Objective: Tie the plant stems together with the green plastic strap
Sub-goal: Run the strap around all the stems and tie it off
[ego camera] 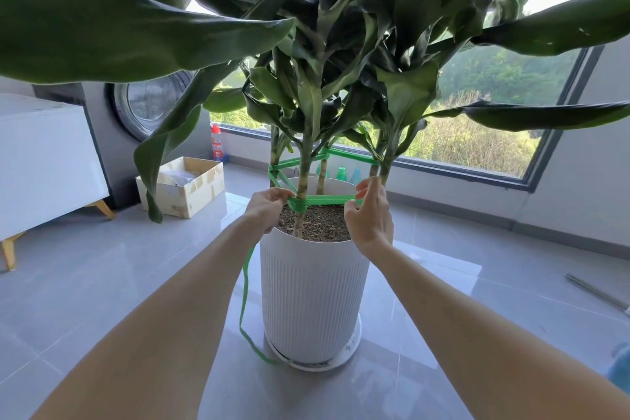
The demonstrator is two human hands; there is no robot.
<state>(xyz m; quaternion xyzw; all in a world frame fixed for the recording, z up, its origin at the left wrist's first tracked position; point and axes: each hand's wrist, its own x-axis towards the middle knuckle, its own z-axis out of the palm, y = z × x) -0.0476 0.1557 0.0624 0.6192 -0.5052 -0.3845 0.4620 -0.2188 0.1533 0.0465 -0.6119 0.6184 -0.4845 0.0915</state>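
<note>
Several plant stems (303, 167) rise from the soil of a tall white ribbed pot (312, 297). A green plastic strap (329, 198) runs around the stems in a loop just above the pot's rim and is wrapped round the front stem. My left hand (267, 206) grips the strap at that front stem, and the strap's loose tail (246, 297) hangs from it down to the floor. To the right, my right hand (370, 211) pinches the strap near the right-hand stems. Big dark leaves fill the upper view.
The pot stands on a white saucer (351, 348) on grey floor tiles. A cardboard box (184, 186), a white cabinet (44, 160) and a washing machine (150, 106) are at the left. A window sill with small bottles lies behind; a metal rod (596, 293) lies on the floor at right.
</note>
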